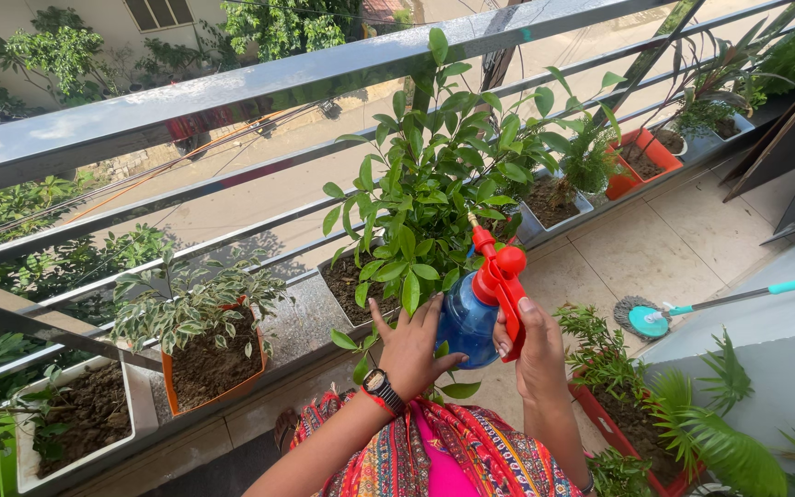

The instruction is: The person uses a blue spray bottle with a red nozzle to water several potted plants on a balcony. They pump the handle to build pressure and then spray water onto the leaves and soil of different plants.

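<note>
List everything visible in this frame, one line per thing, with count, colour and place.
spray bottle: one, blue with red trigger head, centre, held in both hands
leafy plant: one, green, grey pot behind the bottle
variegated plant: one, green-white, orange pot at left
white planter: one, far left, soil inside
railing: one, grey metal, across the top
mop: one, teal, on floor at right
wristwatch: one, dark, left wrist
left hand: against the bottle
right hand: fingers on the trigger
</note>
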